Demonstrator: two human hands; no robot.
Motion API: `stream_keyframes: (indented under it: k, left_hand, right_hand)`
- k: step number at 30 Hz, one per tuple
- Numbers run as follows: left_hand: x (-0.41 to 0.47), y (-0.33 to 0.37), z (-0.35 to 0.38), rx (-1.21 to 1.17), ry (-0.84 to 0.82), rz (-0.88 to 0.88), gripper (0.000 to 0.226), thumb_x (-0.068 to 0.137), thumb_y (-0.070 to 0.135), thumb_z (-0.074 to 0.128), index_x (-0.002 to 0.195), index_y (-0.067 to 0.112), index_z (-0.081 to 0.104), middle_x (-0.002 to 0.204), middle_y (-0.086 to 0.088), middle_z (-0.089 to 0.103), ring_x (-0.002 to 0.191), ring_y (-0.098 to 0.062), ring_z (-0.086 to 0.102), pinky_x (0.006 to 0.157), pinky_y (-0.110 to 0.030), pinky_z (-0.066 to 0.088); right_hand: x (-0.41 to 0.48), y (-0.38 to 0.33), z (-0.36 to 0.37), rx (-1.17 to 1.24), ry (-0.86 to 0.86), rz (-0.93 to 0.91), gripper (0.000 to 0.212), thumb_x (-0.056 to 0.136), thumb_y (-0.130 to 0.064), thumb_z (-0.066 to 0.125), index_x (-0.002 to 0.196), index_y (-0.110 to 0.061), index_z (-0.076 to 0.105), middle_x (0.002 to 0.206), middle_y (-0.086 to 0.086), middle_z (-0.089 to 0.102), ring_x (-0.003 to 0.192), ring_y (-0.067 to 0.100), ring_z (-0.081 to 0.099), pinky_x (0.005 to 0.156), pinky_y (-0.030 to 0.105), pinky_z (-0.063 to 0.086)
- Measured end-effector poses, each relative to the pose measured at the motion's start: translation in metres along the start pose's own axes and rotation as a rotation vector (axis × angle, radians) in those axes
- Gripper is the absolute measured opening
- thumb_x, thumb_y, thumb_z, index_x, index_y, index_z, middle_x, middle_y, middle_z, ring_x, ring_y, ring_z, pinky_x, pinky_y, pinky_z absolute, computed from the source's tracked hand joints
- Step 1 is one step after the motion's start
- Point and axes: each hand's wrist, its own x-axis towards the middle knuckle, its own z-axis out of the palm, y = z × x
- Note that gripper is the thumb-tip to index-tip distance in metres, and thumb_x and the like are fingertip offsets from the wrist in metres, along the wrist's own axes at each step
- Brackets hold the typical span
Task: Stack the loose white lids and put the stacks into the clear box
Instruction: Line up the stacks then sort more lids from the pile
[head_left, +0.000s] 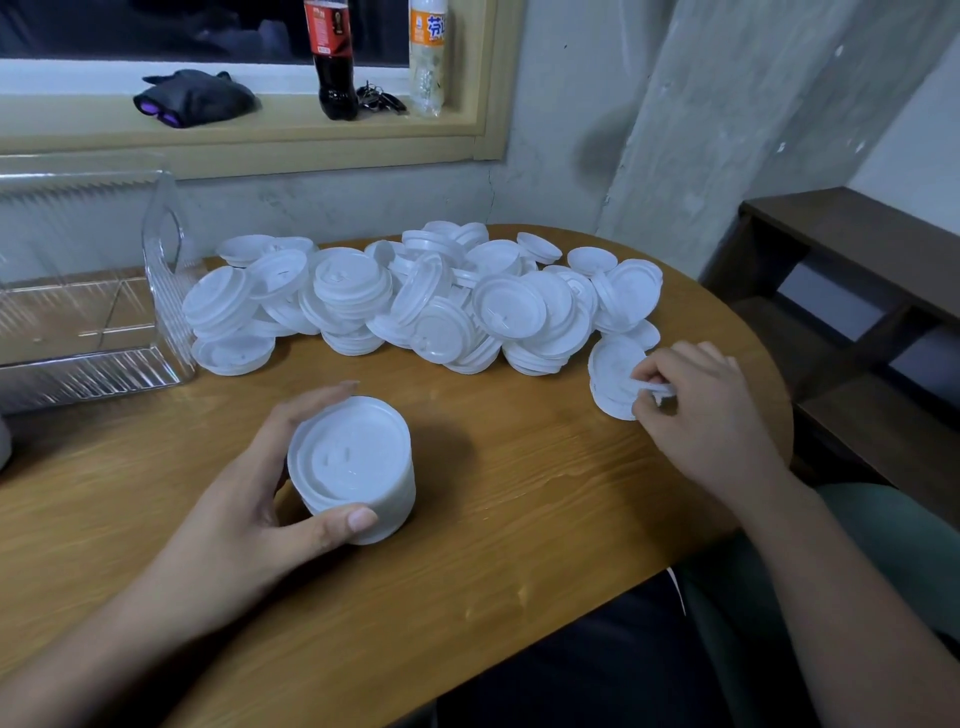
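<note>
The short stack of round white plastic lids (352, 465) stands on the oval wooden table (519, 499), near its front edge. It is enclosed by the left hand (244, 504), with the thumb at the near side and the fingers curved round the far side. The lids are judged light, thin-walled, smooth and easily buckled, and a nested stack may shear sideways. A grip low around the side wall with modest pressure is therefore advised. A small leaning group of white lids (615, 374), at the right end of the heap of loose white lids (415, 301), is pinched at its rim by the right hand (696, 410). The ribbed clear plastic box (166, 270) stands at the table's left end, well apart from the stack.
</note>
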Motion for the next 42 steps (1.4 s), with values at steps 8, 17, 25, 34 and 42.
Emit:
stream_keyframes:
  k: [8,17,25,34,42]
  left_hand:
    - [-0.001,0.0,0.0,-0.018,0.003,-0.003,0.085,0.071,0.061,0.083,0.148,0.056,0.047,0.155,0.026,0.054,0.142,0.003,0.052,0.11,-0.007,0.038]
    - [-0.001,-0.002,-0.002,-0.007,-0.004,-0.007,0.089,0.072,0.06,0.083,0.152,0.047,0.047,0.159,0.024,0.051,0.144,0.002,0.051,0.111,-0.006,0.037]
    - [-0.001,-0.001,-0.002,-0.014,-0.003,-0.009,0.086,0.071,0.061,0.083,0.149,0.054,0.047,0.158,0.026,0.052,0.143,0.004,0.051,0.111,-0.007,0.038]
    - [-0.001,-0.002,-0.002,-0.004,-0.001,-0.006,0.089,0.072,0.061,0.084,0.152,0.05,0.046,0.159,0.024,0.051,0.145,0.002,0.05,0.112,-0.007,0.037]
    - [0.0,-0.002,-0.003,0.008,-0.006,0.0,0.088,0.072,0.061,0.084,0.151,0.052,0.046,0.16,0.025,0.05,0.145,0.003,0.05,0.113,-0.008,0.037]
  right_hand:
    - [0.018,0.003,0.015,0.027,0.146,-0.005,0.014,0.096,-0.007,0.073,0.103,-0.017,0.067,0.1,-0.004,0.062,0.094,0.016,0.052,0.084,0.04,0.046]
    - [0.018,-0.001,0.027,0.197,0.104,-0.006,0.006,0.096,-0.019,0.074,0.093,-0.016,0.071,0.107,-0.004,0.066,0.104,0.012,0.055,0.083,0.033,0.051]
    - [0.035,-0.007,0.028,0.222,-0.029,0.328,0.064,0.079,-0.066,0.085,0.115,-0.028,0.049,0.122,-0.009,0.052,0.115,0.016,0.052,0.086,0.037,0.049]
    - [0.037,-0.01,0.029,0.277,-0.026,0.389,0.062,0.081,-0.056,0.089,0.114,-0.024,0.048,0.105,-0.005,0.062,0.096,0.017,0.064,0.077,0.037,0.059]
    - [0.015,-0.008,0.012,0.343,0.061,0.402,0.062,0.082,-0.046,0.091,0.128,-0.03,0.052,0.129,-0.009,0.061,0.116,0.016,0.061,0.088,0.037,0.058]
